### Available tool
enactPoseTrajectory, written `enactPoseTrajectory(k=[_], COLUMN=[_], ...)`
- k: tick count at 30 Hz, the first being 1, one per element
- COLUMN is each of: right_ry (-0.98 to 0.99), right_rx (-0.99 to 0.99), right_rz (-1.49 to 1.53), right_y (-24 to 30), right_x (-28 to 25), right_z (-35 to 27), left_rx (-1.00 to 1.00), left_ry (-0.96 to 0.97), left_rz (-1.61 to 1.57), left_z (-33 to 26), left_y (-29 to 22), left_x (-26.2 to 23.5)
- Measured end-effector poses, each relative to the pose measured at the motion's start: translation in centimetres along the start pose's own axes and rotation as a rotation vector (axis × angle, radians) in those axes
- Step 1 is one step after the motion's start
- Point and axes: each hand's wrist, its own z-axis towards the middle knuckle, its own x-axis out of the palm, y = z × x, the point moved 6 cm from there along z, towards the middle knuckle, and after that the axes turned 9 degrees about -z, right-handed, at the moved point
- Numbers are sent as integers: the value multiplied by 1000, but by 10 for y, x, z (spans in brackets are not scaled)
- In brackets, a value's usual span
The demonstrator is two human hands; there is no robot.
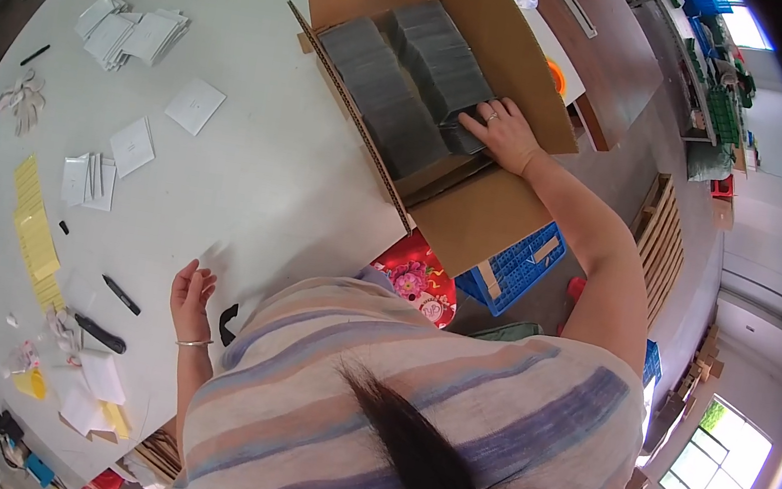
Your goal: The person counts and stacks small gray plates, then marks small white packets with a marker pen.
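An open cardboard box stands tilted at the table's right edge, its flaps spread. Inside it, thin dark grey packets are packed upright in two rows. My right hand, with a ring on one finger, reaches into the box; its fingers are bent over the near end of the right-hand row. Their tips partly disappear among the packets. Low over the table by my body, my left hand holds nothing, fingers loosely curled and apart. A bangle circles that wrist.
White flat packets lie in piles on the white table. Left of them are a glove, a yellow strip of labels, a black marker and a dark-handled cutter. A blue crate sits below the box.
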Motion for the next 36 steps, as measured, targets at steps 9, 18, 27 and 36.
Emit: enactPoseTrajectory(k=[9,18,27,36], right_ry=[35,244,268,158], right_rx=[66,142,214,190], right_rz=[-65,56,9,-39], right_y=[3,-4,-14,-9], right_x=[-6,-7,0,-10], right_z=[-9,18,13,10], left_rx=[-29,-44,-30,-96], left_ry=[-1,-4,55,82], left_rz=[-6,21,80,136], left_z=[3,2,1,-2], left_y=[6,13,12,28], left_x=[-9,-9,2,7])
